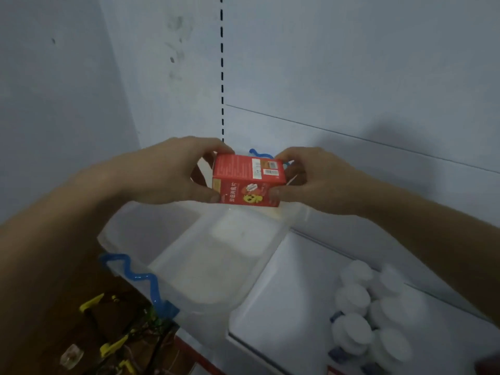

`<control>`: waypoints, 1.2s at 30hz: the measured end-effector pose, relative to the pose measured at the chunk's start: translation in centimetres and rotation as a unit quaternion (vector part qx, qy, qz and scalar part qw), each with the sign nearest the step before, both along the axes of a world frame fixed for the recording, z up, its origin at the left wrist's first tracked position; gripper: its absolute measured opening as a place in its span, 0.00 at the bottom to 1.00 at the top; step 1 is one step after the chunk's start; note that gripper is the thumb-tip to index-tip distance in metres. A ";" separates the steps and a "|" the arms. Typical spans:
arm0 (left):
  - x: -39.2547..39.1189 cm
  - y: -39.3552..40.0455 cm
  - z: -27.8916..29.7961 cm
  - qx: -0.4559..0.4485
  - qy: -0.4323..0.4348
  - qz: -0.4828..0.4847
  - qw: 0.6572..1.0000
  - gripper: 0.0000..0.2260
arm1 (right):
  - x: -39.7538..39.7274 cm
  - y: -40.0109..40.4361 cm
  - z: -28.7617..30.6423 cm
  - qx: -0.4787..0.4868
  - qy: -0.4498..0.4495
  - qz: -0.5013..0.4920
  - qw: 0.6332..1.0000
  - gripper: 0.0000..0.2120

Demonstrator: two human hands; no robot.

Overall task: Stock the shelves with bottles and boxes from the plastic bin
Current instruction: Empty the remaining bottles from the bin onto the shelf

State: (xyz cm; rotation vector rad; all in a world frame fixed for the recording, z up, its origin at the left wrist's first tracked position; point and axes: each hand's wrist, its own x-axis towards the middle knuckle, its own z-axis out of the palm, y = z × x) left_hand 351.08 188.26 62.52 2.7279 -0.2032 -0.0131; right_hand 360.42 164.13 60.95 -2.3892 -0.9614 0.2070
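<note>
Both hands hold a small red box (249, 180) in the air above the far end of the clear plastic bin (173, 239). The left hand (173, 171) pinches the box's left end, fingers over the top edge and thumb underneath near the bottom corner. The right hand (311, 180) pinches the right end in the same way, thumb low on the printed front. Holding it by both ends looks like a way to keep the box level and turn it so the printed face comes forward before it is set down; that is a judgement, not something shown.

The bin sits on the white shelf (292, 266) with its long side running away from the person, and its blue handles (135, 277) stand at the near and far ends. As far as its cloudy walls show, the bin looks nearly emptied, so the stocking is probably close to done. To the right of the bin, well apart from the box, a cluster of white-capped bottles (370, 315) stands upright on the shelf, packed close together, which suggests they were already stocked there. The bare shelf between bin and bottles seems the likely spot for the box. Yellow clips (92, 304) lie blurred at lower left
</note>
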 end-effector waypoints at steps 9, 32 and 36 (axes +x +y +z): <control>-2.3 -13.9 3.3 -0.017 -0.057 -0.102 0.993 0.33 | -7.0 -17.0 -1.3 0.202 0.075 -0.096 0.972 0.18; -15.6 -68.7 -7.2 -0.180 -0.068 -0.431 0.882 0.21 | -40.7 -65.1 -4.4 0.324 0.036 -0.494 0.806 0.19; -14.4 -70.8 -8.9 -0.161 -0.082 -0.410 0.894 0.23 | -39.0 -68.3 -3.8 0.270 0.001 -0.488 0.830 0.21</control>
